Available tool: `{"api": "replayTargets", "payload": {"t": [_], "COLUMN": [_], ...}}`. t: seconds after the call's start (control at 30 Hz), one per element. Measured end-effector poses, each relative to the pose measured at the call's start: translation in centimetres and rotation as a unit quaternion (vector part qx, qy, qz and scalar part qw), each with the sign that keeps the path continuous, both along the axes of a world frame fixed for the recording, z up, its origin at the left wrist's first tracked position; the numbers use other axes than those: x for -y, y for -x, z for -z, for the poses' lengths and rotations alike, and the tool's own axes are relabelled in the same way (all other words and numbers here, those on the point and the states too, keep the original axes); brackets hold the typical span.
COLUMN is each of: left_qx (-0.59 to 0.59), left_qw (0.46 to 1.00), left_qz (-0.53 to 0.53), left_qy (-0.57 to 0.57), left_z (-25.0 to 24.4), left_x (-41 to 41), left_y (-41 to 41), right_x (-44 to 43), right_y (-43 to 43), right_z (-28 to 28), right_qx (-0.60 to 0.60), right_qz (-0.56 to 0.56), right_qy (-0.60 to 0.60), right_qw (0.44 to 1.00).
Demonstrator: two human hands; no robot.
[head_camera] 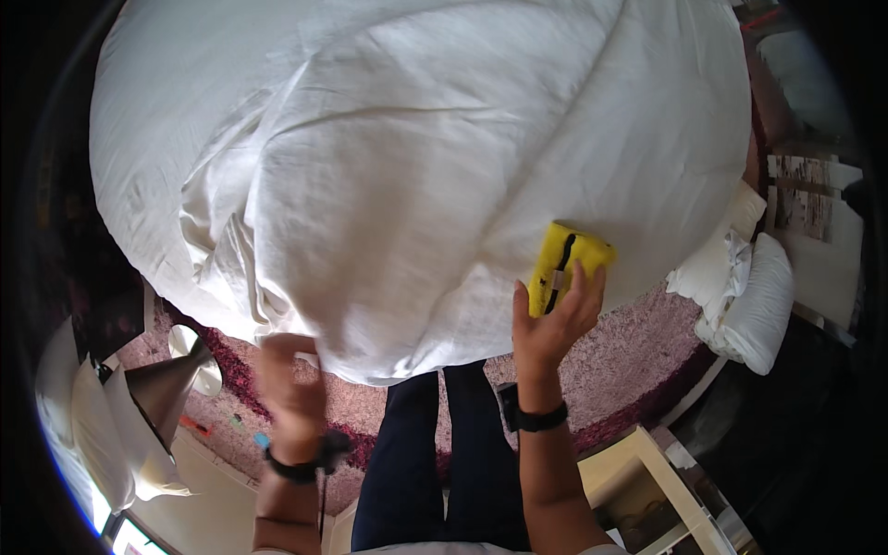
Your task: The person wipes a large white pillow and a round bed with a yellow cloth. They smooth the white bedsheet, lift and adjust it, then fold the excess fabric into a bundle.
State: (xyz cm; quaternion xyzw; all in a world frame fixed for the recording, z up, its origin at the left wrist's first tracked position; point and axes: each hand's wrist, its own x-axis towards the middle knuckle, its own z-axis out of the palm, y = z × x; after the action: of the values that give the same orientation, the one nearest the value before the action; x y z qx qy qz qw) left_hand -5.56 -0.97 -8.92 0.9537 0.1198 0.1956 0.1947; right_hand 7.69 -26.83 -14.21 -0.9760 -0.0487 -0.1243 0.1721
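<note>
A rumpled white bed sheet (388, 180) covers the large bed in front of me, with folds bunched along its left side. My right hand (558, 312) holds a soft yellow fabric item (579, 250), with a black strip and a small pale tag, against the sheet near the bed's right front edge. At the left front edge, my left hand (291, 381) is blurred. Its fingers are curled at the hem, and a bit of white cloth shows between thumb and fingers. Each wrist wears a black band.
White pillows (753, 305) lie on the floor at the right. Pink and maroon carpet (617, 361) runs around the bed. A stool with a shiny round base (198, 361) stands at left beside white cushions (104, 430). An open cream drawer unit (645, 472) is at lower right.
</note>
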Motion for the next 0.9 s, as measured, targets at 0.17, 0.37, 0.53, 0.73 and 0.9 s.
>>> {"api": "replayTargets", "payload": {"t": [0.17,0.37,0.53,0.73,0.9], "left_qx": [-0.102,-0.172,-0.13,-0.122,-0.172], "left_qw": [0.968,0.976,0.977,0.979,0.967], "left_qz": [0.213,0.127,0.161,0.144,0.187], "left_qy": [0.089,0.027,0.049,0.074,-0.019], "left_z": [4.2,7.2,6.5,5.6,7.7], "left_x": [12.6,15.0,15.0,16.0,20.6], "left_y": [-4.2,-6.4,-6.4,-7.0,-8.8], "right_x": [4.4,8.5,11.1,11.8,11.8], "right_y": [-1.2,-0.3,2.5,0.9,0.8], "right_z": [2.4,1.6,3.7,3.5,4.2], "right_qx": [-0.084,-0.203,-0.127,-0.147,-0.198], "right_qz": [0.024,0.164,0.214,0.247,0.273], "right_qy": [-0.108,-0.428,-0.418,-0.56,-0.634], "right_qw": [0.99,0.865,0.873,0.777,0.696]}}
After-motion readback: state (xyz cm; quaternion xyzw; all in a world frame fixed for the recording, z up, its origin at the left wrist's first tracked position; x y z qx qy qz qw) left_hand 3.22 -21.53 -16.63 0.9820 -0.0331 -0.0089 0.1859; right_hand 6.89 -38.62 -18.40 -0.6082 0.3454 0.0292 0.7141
